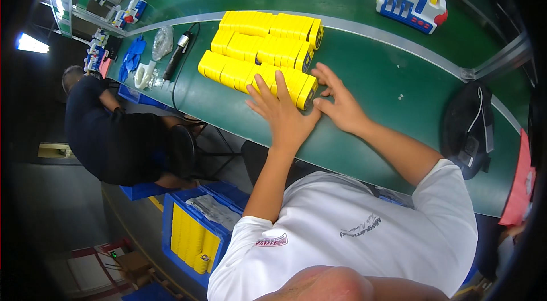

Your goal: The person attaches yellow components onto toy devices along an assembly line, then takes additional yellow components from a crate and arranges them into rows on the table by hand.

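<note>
Three rows of yellow plastic parts with rounded ends stand packed side by side on the green table: a far row, a middle row and a near row. Spread fingers of my left hand rest along the front side of the near row, close to its right end. My right hand is beside that same end, fingers stretched out and apart, its thumb close to the left thumb. Neither hand has lifted a part. Dark faces with a small round mark show at the rows' right ends.
Left of the rows lie a corded electric screwdriver, a clear plastic bag, blue parts and white parts. A toy vehicle stands far right, a black bag nearer. A blue crate holds more yellow parts; a co-worker sits left.
</note>
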`<control>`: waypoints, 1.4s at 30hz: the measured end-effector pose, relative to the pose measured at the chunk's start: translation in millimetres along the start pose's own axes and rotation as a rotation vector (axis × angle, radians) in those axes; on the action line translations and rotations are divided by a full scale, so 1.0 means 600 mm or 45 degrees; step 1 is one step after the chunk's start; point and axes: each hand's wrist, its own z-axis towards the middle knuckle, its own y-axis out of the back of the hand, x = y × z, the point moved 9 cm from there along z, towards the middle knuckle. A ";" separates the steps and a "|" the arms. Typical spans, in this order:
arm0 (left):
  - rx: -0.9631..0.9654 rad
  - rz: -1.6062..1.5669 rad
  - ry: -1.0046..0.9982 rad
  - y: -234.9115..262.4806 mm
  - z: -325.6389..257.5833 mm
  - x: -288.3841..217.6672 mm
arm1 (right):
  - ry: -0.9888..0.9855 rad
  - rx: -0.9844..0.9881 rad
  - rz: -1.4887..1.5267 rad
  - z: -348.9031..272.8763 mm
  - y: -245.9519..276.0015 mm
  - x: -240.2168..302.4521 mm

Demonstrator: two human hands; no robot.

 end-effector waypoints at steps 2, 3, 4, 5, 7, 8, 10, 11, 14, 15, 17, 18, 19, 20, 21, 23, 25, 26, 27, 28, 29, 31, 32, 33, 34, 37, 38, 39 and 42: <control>-0.009 0.112 -0.039 0.012 -0.026 -0.007 | 0.043 0.098 -0.136 -0.003 -0.012 0.010; -0.175 0.143 -0.139 0.035 -0.036 -0.027 | 0.043 0.105 -0.139 -0.005 -0.012 0.012; -0.178 0.143 -0.132 0.037 -0.045 -0.026 | 0.041 0.105 -0.179 -0.007 -0.012 0.013; -0.161 0.125 -0.085 0.039 -0.056 -0.019 | 0.040 0.116 -0.220 -0.010 -0.014 0.016; -0.154 0.114 -0.017 0.047 -0.069 -0.008 | 0.058 0.155 -0.244 -0.017 -0.021 0.022; -0.120 0.032 -0.025 0.051 -0.075 -0.004 | 0.079 0.189 -0.267 -0.020 -0.027 0.026; -0.096 -0.008 -0.008 0.064 -0.085 -0.003 | 0.170 0.276 -0.307 -0.027 -0.040 0.039; -0.129 0.011 0.046 0.071 -0.091 0.009 | 0.264 0.335 -0.341 -0.032 -0.051 0.054; -0.122 -0.168 0.007 0.084 -0.110 0.030 | 0.210 0.483 -0.375 -0.041 -0.072 0.063; -0.100 -0.222 0.023 0.084 -0.115 0.038 | 0.225 0.504 -0.410 -0.041 -0.077 0.058; -0.114 -0.325 0.058 0.095 -0.137 0.048 | 0.240 0.557 -0.438 -0.053 -0.078 0.057; -0.144 -0.373 0.049 0.112 -0.148 0.056 | 0.134 0.537 -0.286 -0.060 -0.067 0.031; -0.264 -0.324 0.041 0.154 -0.153 0.067 | 0.121 0.519 -0.329 -0.059 -0.058 0.030; -0.364 -0.283 0.105 0.199 -0.177 0.095 | 0.066 0.509 -0.276 -0.058 -0.045 0.013; -0.451 -0.241 0.146 0.240 -0.206 0.127 | 0.138 0.503 -0.258 -0.054 -0.045 0.014; -0.584 -0.113 0.339 0.322 -0.284 0.214 | 0.124 0.465 -0.268 -0.049 -0.037 0.011; -0.735 0.031 0.689 0.405 -0.395 0.316 | 0.175 0.390 -0.344 -0.038 -0.031 0.012; -0.805 0.172 0.927 0.442 -0.466 0.363 | 0.156 0.350 -0.351 -0.030 -0.022 0.010; -0.895 0.259 1.110 0.471 -0.555 0.421 | 0.131 0.309 -0.351 -0.023 -0.017 0.012; -0.917 0.415 1.236 0.501 -0.644 0.470 | 0.154 0.255 -0.359 -0.020 -0.012 0.013; -0.910 0.598 1.350 0.528 -0.710 0.501 | 0.161 0.245 -0.368 -0.020 -0.007 0.011; -0.872 0.582 1.721 0.535 -0.890 0.603 | 0.151 0.237 -0.394 -0.018 0.008 0.001; -0.816 0.579 1.847 0.535 -0.957 0.643 | 0.168 0.210 -0.448 -0.021 0.005 0.006; -0.761 0.618 1.981 0.531 -1.014 0.681 | 0.187 0.178 -0.504 -0.025 0.001 0.012; -0.701 0.652 2.113 0.526 -1.061 0.716 | 0.261 0.160 -0.576 -0.031 -0.010 0.028; -0.591 0.697 2.321 0.521 -1.144 0.785 | 0.278 0.135 -0.729 -0.030 -0.008 0.035; -0.481 0.785 2.441 0.519 -1.168 0.805 | 0.282 0.132 -0.743 -0.030 -0.009 0.035; -0.489 0.784 2.506 0.518 -1.186 0.814 | 0.260 0.114 -0.779 -0.029 -0.006 0.032; -0.650 0.686 2.792 0.512 -1.271 0.828 | 0.176 0.087 -0.871 -0.023 0.007 0.019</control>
